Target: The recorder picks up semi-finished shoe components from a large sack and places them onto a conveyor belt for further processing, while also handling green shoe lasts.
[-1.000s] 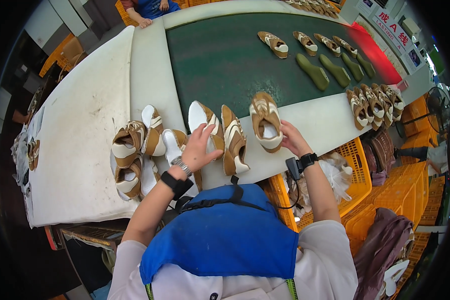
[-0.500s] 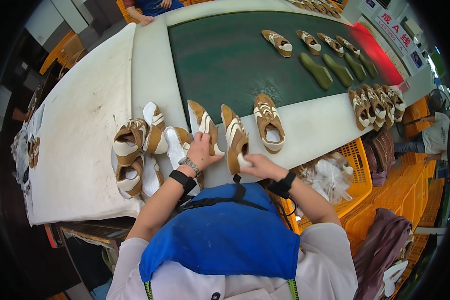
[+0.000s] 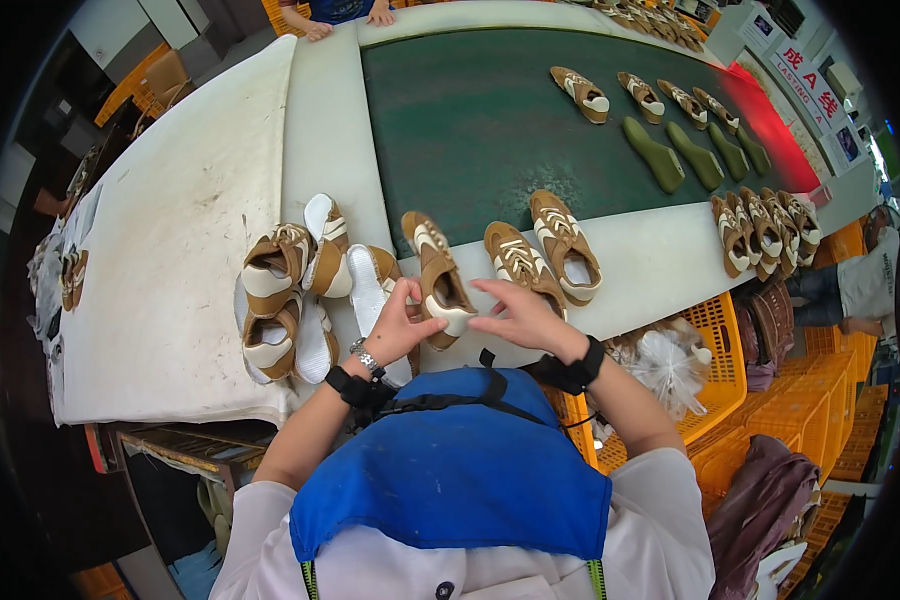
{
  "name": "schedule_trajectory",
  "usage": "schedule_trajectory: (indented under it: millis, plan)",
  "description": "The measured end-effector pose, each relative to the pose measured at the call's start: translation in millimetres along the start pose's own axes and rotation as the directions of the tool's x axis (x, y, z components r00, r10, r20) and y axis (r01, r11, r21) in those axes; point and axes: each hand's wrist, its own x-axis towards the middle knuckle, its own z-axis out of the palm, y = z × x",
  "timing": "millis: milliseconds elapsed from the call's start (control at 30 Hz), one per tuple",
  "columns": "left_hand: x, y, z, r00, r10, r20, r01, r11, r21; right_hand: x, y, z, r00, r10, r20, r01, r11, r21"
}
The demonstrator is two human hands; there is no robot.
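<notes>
My left hand pinches the heel of a brown and white lace-up shoe upper, whose opening faces up and whose toe points away from me. Beside that heel is my right hand, its thumb and fingers apart and nothing between them. Just beyond the right hand lies a second matching upper, close against a third upper. To the left of my left hand, several more uppers are piled, some on their sides with white undersides showing.
A green belt runs beyond the white table edge, carrying uppers and green shoe lasts. More uppers stand in a row at right. Yellow crates hold plastic bags. Across the table, another person's hands rest.
The right hand has let go of its upper, which now lies beside the third one. My left hand's upper has turned from its side to opening up and shifted right.
</notes>
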Motion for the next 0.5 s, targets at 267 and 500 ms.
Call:
schedule_trajectory:
  millis: [267, 500]
  plan:
    - [-31.1, -15.1, -38.3, 0.985, 0.021, -0.173, 0.053, 0.911, 0.409, -6.5, 16.8, -4.5, 0.919, 0.020, 0.394, 0.309, 0.584, -0.750]
    - [-47.0, -73.8, -25.4, 0.884, 0.131, -0.448, 0.228, 0.717, 0.658, -9.8, 28.2, -2.0, 0.906, 0.074, 0.417, 0.263, 0.675, -0.690]
